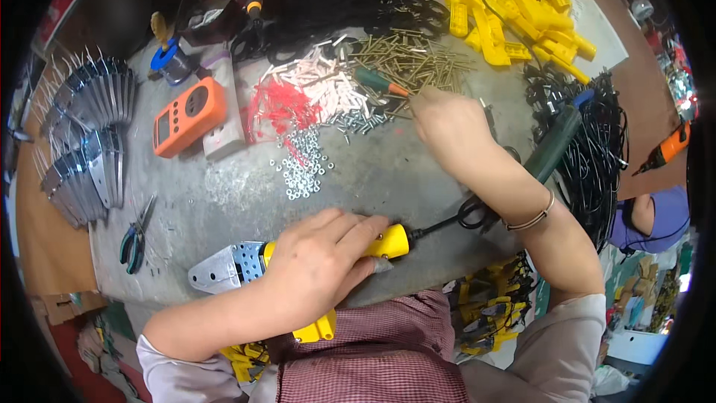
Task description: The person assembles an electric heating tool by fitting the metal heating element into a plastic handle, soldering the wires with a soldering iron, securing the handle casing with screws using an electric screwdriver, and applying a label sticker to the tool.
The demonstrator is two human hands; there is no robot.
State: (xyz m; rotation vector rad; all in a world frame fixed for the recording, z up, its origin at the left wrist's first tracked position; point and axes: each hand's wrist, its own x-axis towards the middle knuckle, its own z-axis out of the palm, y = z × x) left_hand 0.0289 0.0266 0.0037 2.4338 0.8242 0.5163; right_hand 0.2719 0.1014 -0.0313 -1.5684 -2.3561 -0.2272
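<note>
My left hand (pixel 317 257) is wrapped around a yellow pistol-shaped tool handle (pixel 391 242) at the near edge of the bench. A perforated metal guard (pixel 250 260) sticks out from its left end, and a black cord (pixel 440 227) leaves its right end. My right hand (pixel 451 119) reaches across to the near side of the brass screw pile (pixel 425 60). Its fingers are closed at the orange end of a green-handled screwdriver (pixel 377 80); whether they grip it is hidden. White sleeves (pixel 328 78), red bits (pixel 283 108), small screws (pixel 358 121) and nuts (pixel 302 168) lie in heaps nearby.
An orange multimeter (pixel 189 117) leans on a pale block at left, with pliers (pixel 138 239) nearer me. Stacked metal guards (pixel 89 134) line the left edge. Yellow shells (pixel 522 19) lie far right; black cords (pixel 589 157) and a dark green tool (pixel 553 145) flank my right forearm.
</note>
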